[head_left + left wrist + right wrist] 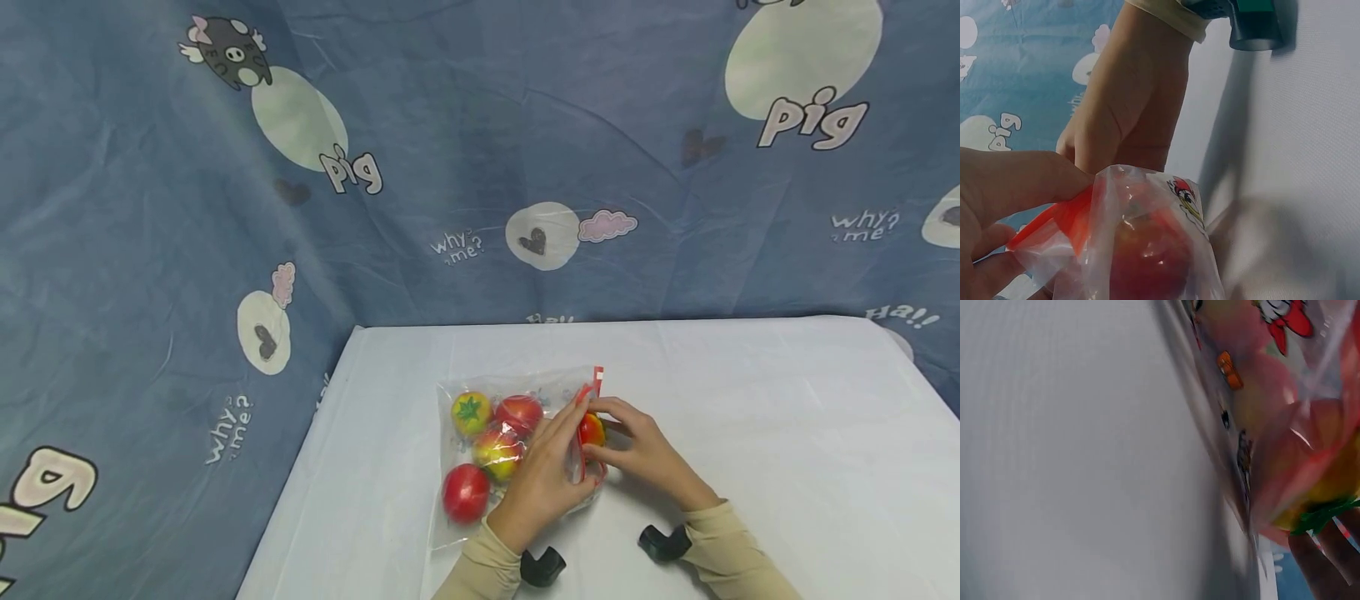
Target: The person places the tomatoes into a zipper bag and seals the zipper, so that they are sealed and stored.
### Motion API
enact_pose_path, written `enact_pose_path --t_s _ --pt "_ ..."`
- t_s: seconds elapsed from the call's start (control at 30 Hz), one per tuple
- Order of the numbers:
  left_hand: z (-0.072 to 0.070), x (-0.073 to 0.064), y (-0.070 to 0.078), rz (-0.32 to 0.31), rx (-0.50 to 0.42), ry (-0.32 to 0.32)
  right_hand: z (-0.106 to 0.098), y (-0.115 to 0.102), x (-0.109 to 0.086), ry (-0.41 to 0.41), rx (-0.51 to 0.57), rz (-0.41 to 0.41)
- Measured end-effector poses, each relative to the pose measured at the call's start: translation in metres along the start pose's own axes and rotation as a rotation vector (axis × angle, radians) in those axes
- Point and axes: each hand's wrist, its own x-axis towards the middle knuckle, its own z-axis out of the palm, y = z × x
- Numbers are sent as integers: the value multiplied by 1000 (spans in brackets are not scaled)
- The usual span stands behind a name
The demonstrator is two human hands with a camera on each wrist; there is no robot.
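A clear plastic zip bag (558,382) with a red-edged mouth lies on the table, several toy fruits inside. My left hand (551,471) lies over its right part and pinches the red edge (1075,219) between thumb and fingers. At the mouth, my right hand (648,446) grips a red-and-yellow toy fruit (591,429), thumb and fingers about it. In the right wrist view its green leafy cap (1322,515) faces my fingertips, and the fruit sits partly within the plastic. Part of the bag's contents is hidden beneath my left hand.
Inside the bag, a red fruit (466,493) lies near the front, a yellow one with a green cap (471,413) at the back left. The white table (787,433) extends right. A blue printed cloth (465,150) hangs behind. Each wrist carries a black mount (664,543).
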Motion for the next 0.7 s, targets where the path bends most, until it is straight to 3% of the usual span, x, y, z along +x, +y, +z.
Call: enact_pose_path --t_s 0.3,0.4,0.57,0.7 --pt "0 0 1 14 11 18 15 -1 7 -45 -85 -102" --pt "-1 0 1 26 17 31 14 -3 7 -82 -51 -65" --pt "-1 0 1 28 8 28 5 1 3 -118 96 38" --pt "-1 0 1 10 -7 4 1 6 2 -104 109 50"
